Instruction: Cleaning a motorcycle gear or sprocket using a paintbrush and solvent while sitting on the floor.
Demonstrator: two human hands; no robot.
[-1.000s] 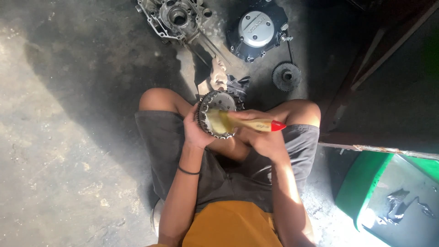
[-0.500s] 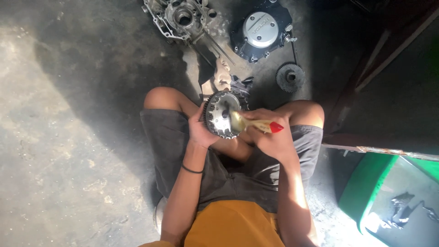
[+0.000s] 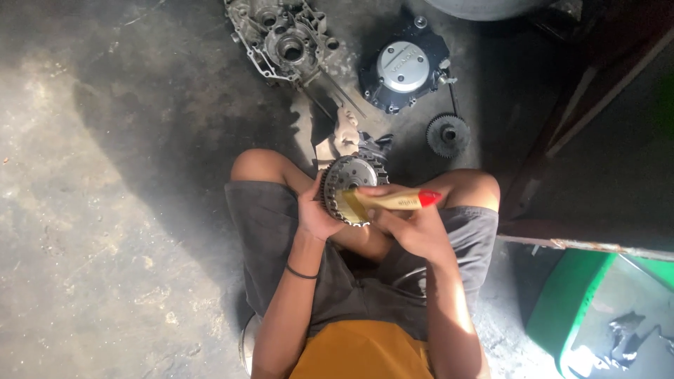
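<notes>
My left hand (image 3: 316,210) grips a round toothed metal clutch basket (image 3: 345,175) by its left rim, holding it up over my knees. My right hand (image 3: 411,226) holds a paintbrush (image 3: 393,201) with a pale wooden handle and a red tip. The brush's bristles rest on the lower face of the clutch basket. I sit low over a concrete floor, in grey shorts and a mustard shirt.
On the floor ahead lie an open engine crankcase half (image 3: 284,38), a dark engine cover with a silver round cap (image 3: 406,67) and a small black gear (image 3: 448,134). A green tub (image 3: 569,302) stands at lower right beside a rusty metal bar (image 3: 583,244).
The brush has swept across the face of the clutch basket, out to its right side and back over the lower face. My head has shifted, so the floor parts sit slightly lower in view.
</notes>
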